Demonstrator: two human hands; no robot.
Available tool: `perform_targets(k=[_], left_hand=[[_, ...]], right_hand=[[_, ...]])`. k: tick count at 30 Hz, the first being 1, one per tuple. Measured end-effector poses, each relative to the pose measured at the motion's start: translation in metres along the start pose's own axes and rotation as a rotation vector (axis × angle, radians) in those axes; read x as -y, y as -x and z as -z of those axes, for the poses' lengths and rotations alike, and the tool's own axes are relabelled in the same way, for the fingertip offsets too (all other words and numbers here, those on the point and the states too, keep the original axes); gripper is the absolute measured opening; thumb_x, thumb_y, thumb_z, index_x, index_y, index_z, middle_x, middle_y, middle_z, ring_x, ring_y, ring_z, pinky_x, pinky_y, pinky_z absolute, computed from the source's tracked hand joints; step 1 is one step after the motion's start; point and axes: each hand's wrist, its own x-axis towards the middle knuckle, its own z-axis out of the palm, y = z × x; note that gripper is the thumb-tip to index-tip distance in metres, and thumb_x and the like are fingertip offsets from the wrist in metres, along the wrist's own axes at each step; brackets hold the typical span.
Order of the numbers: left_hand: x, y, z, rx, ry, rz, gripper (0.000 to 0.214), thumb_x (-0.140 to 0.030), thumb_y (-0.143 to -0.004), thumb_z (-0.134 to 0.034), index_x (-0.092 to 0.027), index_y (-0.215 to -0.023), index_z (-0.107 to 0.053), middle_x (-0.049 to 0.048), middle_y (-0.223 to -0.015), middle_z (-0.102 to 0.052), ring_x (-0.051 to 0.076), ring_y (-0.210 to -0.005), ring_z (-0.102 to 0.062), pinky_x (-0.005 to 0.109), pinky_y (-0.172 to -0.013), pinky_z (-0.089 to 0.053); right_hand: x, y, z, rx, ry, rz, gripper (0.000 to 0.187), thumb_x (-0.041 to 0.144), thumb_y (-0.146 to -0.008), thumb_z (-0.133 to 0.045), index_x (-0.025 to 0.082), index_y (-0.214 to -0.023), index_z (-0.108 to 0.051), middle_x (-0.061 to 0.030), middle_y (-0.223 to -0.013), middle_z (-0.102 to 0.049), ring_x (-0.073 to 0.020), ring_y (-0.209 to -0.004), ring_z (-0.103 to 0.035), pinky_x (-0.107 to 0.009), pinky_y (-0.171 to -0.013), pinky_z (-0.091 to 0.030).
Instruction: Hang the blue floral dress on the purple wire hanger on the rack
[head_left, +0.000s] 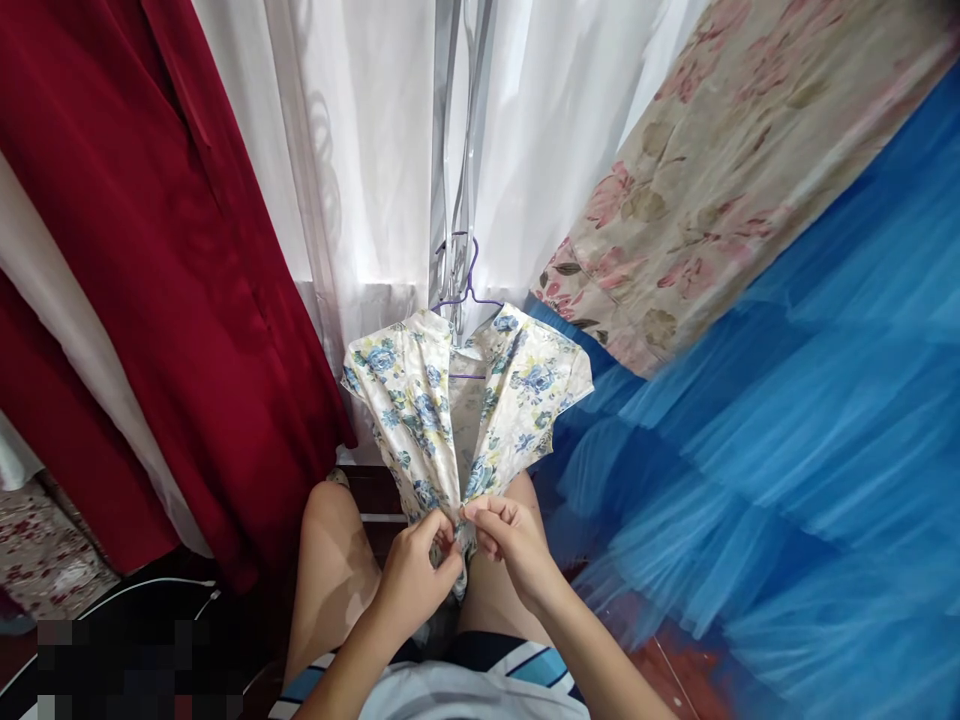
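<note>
A white short-sleeved blouse with blue flowers (425, 405) hangs in front of me on a purple hanger (470, 280). Its front is open from the neckline down to my hands, where the two edges come together. My left hand (424, 560) is closed, its fingers pinching the left front edge. Close beside it, my right hand (510, 530) pinches the other edge between thumb and fingers. Whatever fastener may lie between the fingertips is too small and covered to make out. The blouse's lower part drops between my knees.
Dark red cloth (187, 250) hangs at the left and white curtains (375, 130) behind the blouse. To the right are a beige floral cloth (690, 210) and a ruffled blue tulle skirt (780, 420). Pale ribbons (465, 120) hang above the hanger. A white cable (142, 582) curves at lower left.
</note>
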Motion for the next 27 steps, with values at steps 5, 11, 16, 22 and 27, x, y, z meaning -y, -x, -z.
perform_targets(k=[5, 11, 16, 22, 27], left_hand=[[0.001, 0.0, -0.004, 0.024, -0.008, 0.01, 0.007, -0.017, -0.085, -0.052, -0.021, -0.081, -0.048, -0.0013, -0.077, -0.06, 0.014, -0.074, -0.058, 0.024, -0.071, -0.043], [0.004, -0.002, -0.007, -0.001, 0.012, 0.02, 0.008, -0.014, -0.083, -0.053, -0.021, -0.08, -0.05, -0.0008, -0.077, -0.06, 0.015, -0.074, -0.059, 0.024, -0.07, -0.044], [0.003, 0.0, -0.006, -0.012, 0.026, 0.014, 0.008, -0.014, -0.081, -0.053, -0.021, -0.081, -0.05, -0.0002, -0.076, -0.061, 0.015, -0.073, -0.059, 0.024, -0.07, -0.045], [-0.005, 0.006, -0.011, 0.02, 0.047, 0.01, 0.006, -0.016, -0.084, -0.052, -0.021, -0.082, -0.05, 0.001, -0.079, -0.062, 0.016, -0.076, -0.059, 0.024, -0.07, -0.045], [-0.011, 0.006, -0.011, 0.043, 0.06, -0.01, 0.01, -0.017, -0.085, -0.051, -0.021, -0.077, -0.046, -0.0003, -0.075, -0.059, 0.015, -0.072, -0.058, 0.023, -0.068, -0.043]], right_hand=[[0.011, -0.008, 0.004, -0.033, -0.028, 0.047, 0.026, 0.04, -0.079, -0.071, 0.014, -0.075, -0.067, 0.0061, -0.044, -0.042, -0.0073, -0.041, -0.031, -0.024, -0.044, -0.02], [0.021, -0.016, -0.006, -0.045, -0.028, 0.15, 0.025, 0.037, -0.082, -0.069, 0.014, -0.07, -0.066, 0.0057, -0.045, -0.04, -0.0077, -0.044, -0.029, -0.026, -0.047, -0.018], [0.024, -0.012, -0.019, -0.103, -0.023, 0.191, 0.023, 0.036, -0.082, -0.067, 0.016, -0.071, -0.064, 0.0058, -0.047, -0.04, -0.0089, -0.046, -0.03, -0.026, -0.048, -0.021], [0.015, -0.002, -0.013, -0.09, 0.1, 0.192, 0.026, 0.042, -0.087, -0.062, 0.018, -0.078, -0.061, 0.0052, -0.05, -0.044, -0.0101, -0.047, -0.036, -0.025, -0.048, -0.027], [0.01, -0.009, 0.012, -0.275, 0.191, 0.34, 0.031, 0.05, -0.086, -0.063, 0.02, -0.08, -0.058, 0.0048, -0.054, -0.044, -0.0121, -0.049, -0.039, -0.026, -0.049, -0.03]])
